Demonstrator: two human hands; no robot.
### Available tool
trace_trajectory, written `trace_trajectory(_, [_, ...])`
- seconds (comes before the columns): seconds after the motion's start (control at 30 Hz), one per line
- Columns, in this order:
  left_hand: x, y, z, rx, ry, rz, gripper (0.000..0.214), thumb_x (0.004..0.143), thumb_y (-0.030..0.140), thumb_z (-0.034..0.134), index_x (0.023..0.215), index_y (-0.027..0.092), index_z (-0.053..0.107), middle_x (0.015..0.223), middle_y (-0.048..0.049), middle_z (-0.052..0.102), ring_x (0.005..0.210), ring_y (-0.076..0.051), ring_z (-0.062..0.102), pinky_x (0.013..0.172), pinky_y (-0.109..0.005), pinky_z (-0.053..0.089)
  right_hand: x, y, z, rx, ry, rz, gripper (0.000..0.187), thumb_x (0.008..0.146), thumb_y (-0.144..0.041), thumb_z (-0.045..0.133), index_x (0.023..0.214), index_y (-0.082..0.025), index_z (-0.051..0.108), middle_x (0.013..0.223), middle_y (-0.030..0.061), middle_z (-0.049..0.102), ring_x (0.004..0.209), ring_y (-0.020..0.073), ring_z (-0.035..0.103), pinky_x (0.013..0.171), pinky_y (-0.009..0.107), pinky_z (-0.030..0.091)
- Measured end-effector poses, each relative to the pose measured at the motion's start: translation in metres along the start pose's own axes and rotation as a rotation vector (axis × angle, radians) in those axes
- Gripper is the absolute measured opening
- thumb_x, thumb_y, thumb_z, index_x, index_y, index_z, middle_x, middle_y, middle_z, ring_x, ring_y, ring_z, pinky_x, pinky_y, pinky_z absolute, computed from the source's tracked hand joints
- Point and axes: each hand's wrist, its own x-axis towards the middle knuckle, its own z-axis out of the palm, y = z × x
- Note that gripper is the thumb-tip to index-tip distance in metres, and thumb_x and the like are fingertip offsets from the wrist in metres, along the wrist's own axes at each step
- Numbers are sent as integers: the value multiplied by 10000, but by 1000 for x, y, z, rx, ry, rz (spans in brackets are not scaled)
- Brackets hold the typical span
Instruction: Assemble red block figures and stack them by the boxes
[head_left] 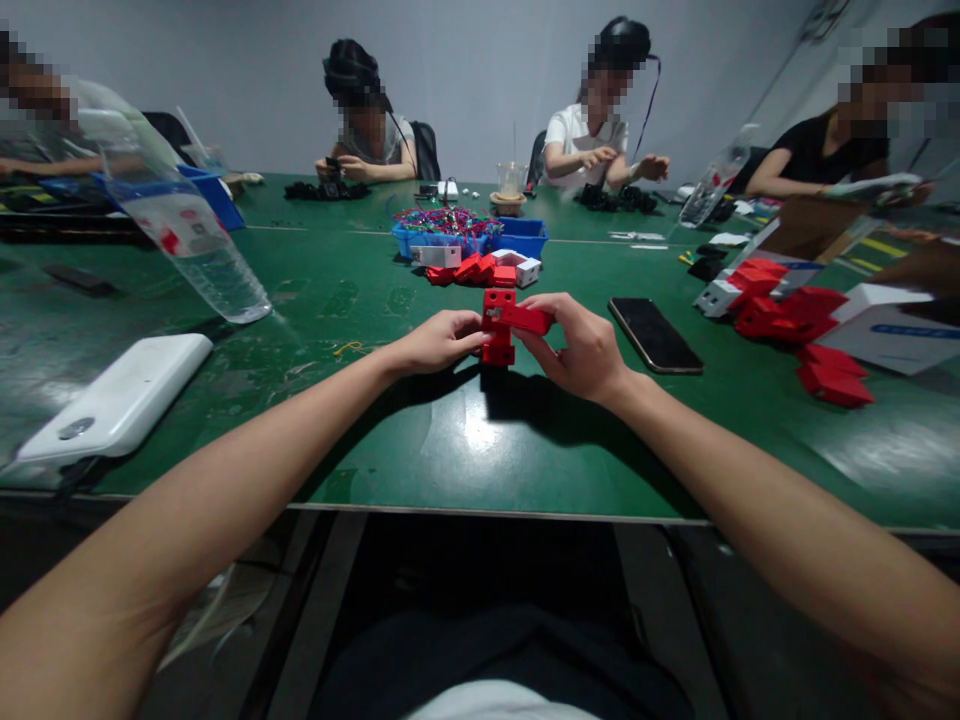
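Observation:
My left hand (444,341) pinches the left side of a red block-shaped housing (498,352) with small dark holes, held upright just above the green table (390,440). In my right hand (579,345) is a flat red piece (531,319), gripped between thumb and fingers. Its left end meets the housing's face, where a small metallic part shows. Whether the two red pieces are joined I cannot tell. Just beyond my hands lies a row of red housings (472,269), with a white housing (436,257) beside them.
Behind the row, blue bins (523,238) stand, one heaped with coloured wires (446,225). A phone (655,335) lies right of my hand. Red housings (787,310) and a white box (892,325) sit further right. At left are a power bank (124,395) and a water bottle (199,250). Several people work around the table.

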Motion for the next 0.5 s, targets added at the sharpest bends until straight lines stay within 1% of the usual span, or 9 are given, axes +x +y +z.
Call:
trace_trajectory(0.13, [-1, 1, 0, 23, 6, -5, 413, 863, 463, 553, 1038, 96, 624, 1047, -102, 679, 949, -208, 621, 907, -371, 478, 0, -2, 1, 35, 53, 49, 195, 912, -342, 546, 1078, -244, 517, 898, 50, 671, 715, 179, 640, 665, 300, 531])
trace_trajectory(0.23, [-1, 1, 0, 23, 14, -14, 409, 854, 475, 559, 1012, 104, 628, 1000, -90, 683, 901, -197, 616, 870, -362, 485, 0, -3, 5, 138, 36, 177, 220, 900, -349, 559, 1083, -251, 486, 894, 33, 657, 690, 166, 631, 639, 292, 530])
trace_trajectory(0.37, [-1, 0, 0, 1, 13, -15, 422, 847, 493, 567, 1012, 109, 629, 1003, -86, 685, 905, -194, 620, 873, -353, 482, 1, -4, 13, 379, 67, 398, 279, 878, -381, 579, 1080, -252, 435, 940, 29, 625, 674, 152, 636, 586, 282, 543])
trace_trajectory(0.5, [-1, -1, 0, -17, 13, -7, 439, 847, 491, 575, 1047, 104, 628, 1058, -102, 689, 954, -211, 629, 898, -365, 482, 4, 2, 19, 669, 94, 523, 371, 840, -440, 622, 1054, -259, 379, 997, 35, 615, 763, 164, 665, 594, 280, 570])
